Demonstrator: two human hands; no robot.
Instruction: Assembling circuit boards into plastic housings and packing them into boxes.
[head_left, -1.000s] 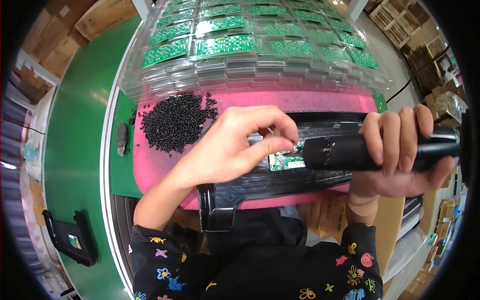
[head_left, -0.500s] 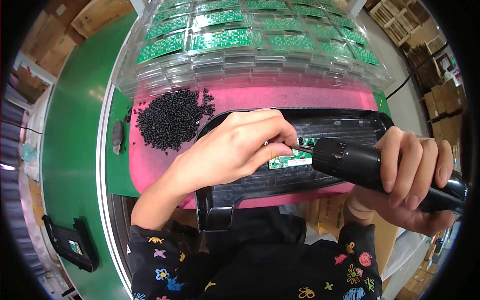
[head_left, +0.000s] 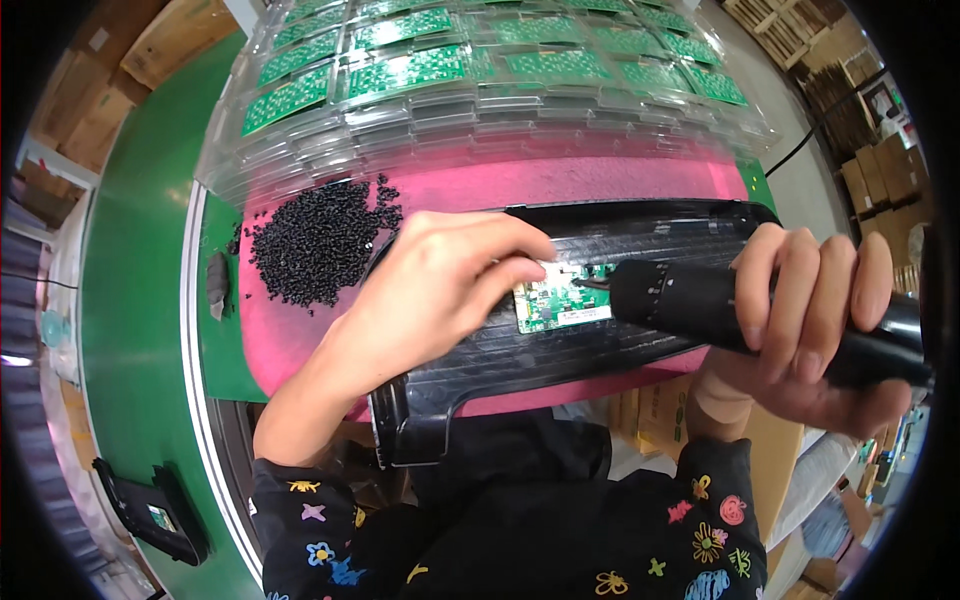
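My right hand (head_left: 815,320) is wrapped round a black electric screwdriver (head_left: 690,305), held almost level. Its thin bit (head_left: 592,283) points left, over a green circuit board (head_left: 565,312) with a white label strip. The board sits inside a long black plastic housing (head_left: 480,370). My left hand (head_left: 455,275) hovers over the board's upper left corner, thumb and forefinger drawn together in a pinch. Whatever is between those fingertips is too small or hidden to make out. Left of this hand, a heap of small black screws (head_left: 312,245) lies on the pink mat (head_left: 640,183).
Stacked clear plastic trays (head_left: 500,125) with several green circuit boards stand behind the mat. A second black housing (head_left: 155,515) with a board lies on the green surface (head_left: 135,300) at the left. Cardboard boxes (head_left: 885,185) are at the far right.
My left fingers have drawn back leftward from the screwdriver's bit, uncovering more of the board. The bit now shows apart from them. The whole view has shifted a little.
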